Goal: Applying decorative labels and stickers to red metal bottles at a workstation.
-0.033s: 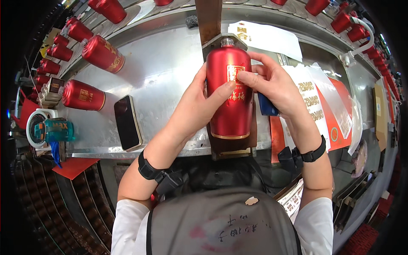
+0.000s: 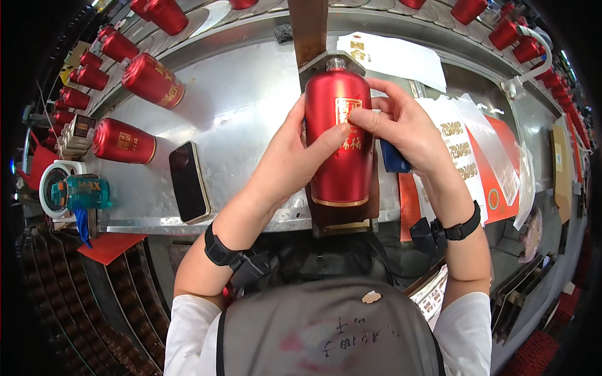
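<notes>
Clock: hub on the red bottle; 12 points away from the wearer.
Apron: grey apron, dark handwriting on it, at 6, nearest.
Forearms: left strap, black, toward 7; right strap, black, toward 4.
Left hand: at 9, closed round the bottle's flank, fingertips mostly hidden; thumb laid across the gold label, pointing 2.
Right hand: at 3, fingers curled narrow at the upper flank, gripping the bottle; thumb on the label, tip just beside the left thumb's.
Bottle: on a brown support, neck to 12, gold base rim to 6; exact tilt cannot be told.
Blue item: toward 4, beside right palm, partly covered; kind unclear.
Phone: at 8, dark screen up, on the metal bench.
Paper: white sheets with gold characters at 3, beside an orange-red sheet.
Loose pair: two red bottles on their sides, 9 and 10.
Far: more red bottles along a conveyor, 10 through 2.
</notes>
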